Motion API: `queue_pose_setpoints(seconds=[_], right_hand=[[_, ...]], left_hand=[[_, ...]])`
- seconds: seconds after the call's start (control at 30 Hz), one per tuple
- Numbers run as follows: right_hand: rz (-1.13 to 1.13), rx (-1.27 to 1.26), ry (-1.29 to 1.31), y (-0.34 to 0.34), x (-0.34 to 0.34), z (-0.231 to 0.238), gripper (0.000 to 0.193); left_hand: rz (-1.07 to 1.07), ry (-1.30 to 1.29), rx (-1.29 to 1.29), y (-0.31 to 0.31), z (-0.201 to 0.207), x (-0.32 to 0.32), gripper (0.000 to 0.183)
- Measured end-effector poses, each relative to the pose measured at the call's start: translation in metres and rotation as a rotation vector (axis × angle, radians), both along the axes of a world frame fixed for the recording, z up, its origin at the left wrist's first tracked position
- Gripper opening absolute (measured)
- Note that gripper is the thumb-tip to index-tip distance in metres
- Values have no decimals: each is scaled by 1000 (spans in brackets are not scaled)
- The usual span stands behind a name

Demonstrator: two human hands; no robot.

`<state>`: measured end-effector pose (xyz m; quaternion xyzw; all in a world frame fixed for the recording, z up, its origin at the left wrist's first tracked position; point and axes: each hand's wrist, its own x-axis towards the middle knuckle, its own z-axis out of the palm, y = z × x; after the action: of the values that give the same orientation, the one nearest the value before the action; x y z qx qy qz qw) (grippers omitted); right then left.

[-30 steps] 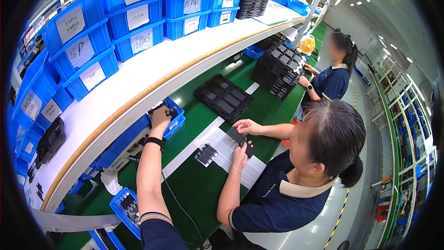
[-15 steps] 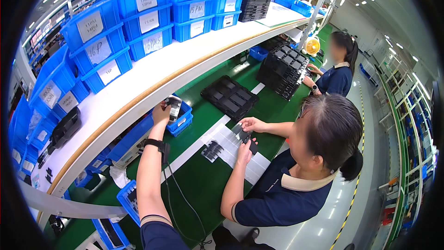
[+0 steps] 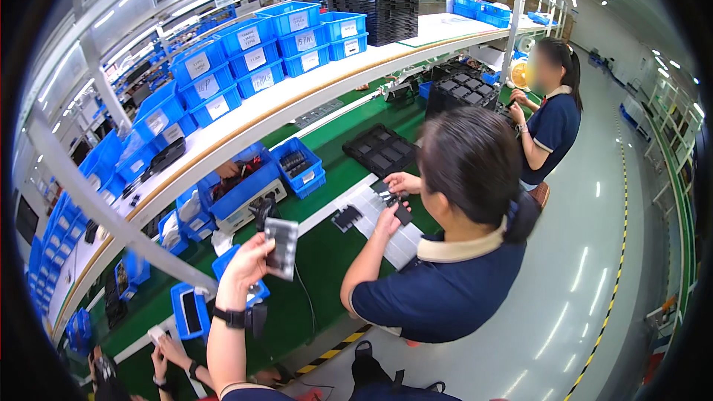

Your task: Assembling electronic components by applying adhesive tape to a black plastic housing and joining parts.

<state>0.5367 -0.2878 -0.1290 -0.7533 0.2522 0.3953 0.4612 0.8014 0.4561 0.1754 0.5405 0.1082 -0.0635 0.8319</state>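
Note:
My left hand (image 3: 247,261), with a black band at the wrist, is raised over the bench at lower centre. Its thumb and fingers pinch the left edge of a flat, see-through rectangular packet (image 3: 282,248) with grey and dark bands. The packet is held upright, apart from the bench. My right hand is out of view. Beyond the packet stands a blue bin (image 3: 303,187) with black parts in it. To the right, a co-worker's hands (image 3: 392,208) hold small dark pieces above a pale strip. A dark comb-edged piece (image 3: 346,217) lies on that strip.
A black moulded tray (image 3: 379,150) lies on the green bench (image 3: 327,275). Labelled blue bins (image 3: 256,56) stand on the shelf above. A slanted grey post (image 3: 141,241) crosses on the left. Another person's hands (image 3: 167,353) hold a white object at lower left.
My left hand has come away from the blue bin, toward me, with the packet in it. The view has shifted, showing more floor and another person's hands at lower left.

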Motion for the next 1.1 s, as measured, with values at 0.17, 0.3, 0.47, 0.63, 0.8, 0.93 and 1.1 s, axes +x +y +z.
queue_pose_setpoints(seconds=[0.17,0.3,0.47,0.63,0.8,0.93,1.1], right_hand=[[179,19,-271,12,59,64,36],[217,217,-581,36,97,183,36],[206,513,-675,1,97,264,51],[-230,477,-732,-39,88,276,58],[-470,284,-791,-120,98,255,48],[-506,220,-809,-182,145,276,42],[-505,215,-770,-263,219,306,41]], left_hand=[[-230,41,5,-169,41,-99,24],[-589,172,-72,-325,39,-119,21],[-874,373,-97,-484,-3,-101,23],[-1076,274,-74,-605,-51,-72,25],[-1324,260,-124,-717,-69,-19,34],[-1612,118,-44,-789,-79,37,44],[-1855,118,22,-852,-33,111,55]])
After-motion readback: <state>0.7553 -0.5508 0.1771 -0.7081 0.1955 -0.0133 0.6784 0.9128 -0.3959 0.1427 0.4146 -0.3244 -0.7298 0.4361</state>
